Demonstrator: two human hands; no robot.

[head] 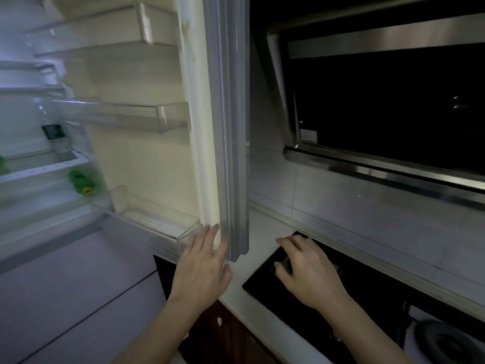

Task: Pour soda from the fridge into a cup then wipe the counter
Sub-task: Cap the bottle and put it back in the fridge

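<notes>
A dim kitchen, seen from head height looking down. The fridge door [210,122] stands open, its edge facing the viewer, and its clear door shelves [123,115] show nothing in them.

The left hand [203,261] lies flat against the door's lower corner, fingers straight and close together, thumb apart along the door's edge. It grips nothing; this looks like a hand steadying or swinging the door so the inside can be reached.

The right hand [305,269] hovers low over the left end of the black stovetop [354,292], set into the pale counter [258,243]. Its fingers are loosely bent and slightly spread, holding nothing. Whether they touch the glass cannot be told. It seems to wait, free for the bottle.

Inside the fridge, at the far left, a green bottle [81,181] lies on a low shelf near that shelf's right edge; this is probably the soda. Its yellow label patch is too blurred to read. A clear bottle [56,132] with a dark green label stands one shelf above, also unreadable. No cup is in view.
</notes>
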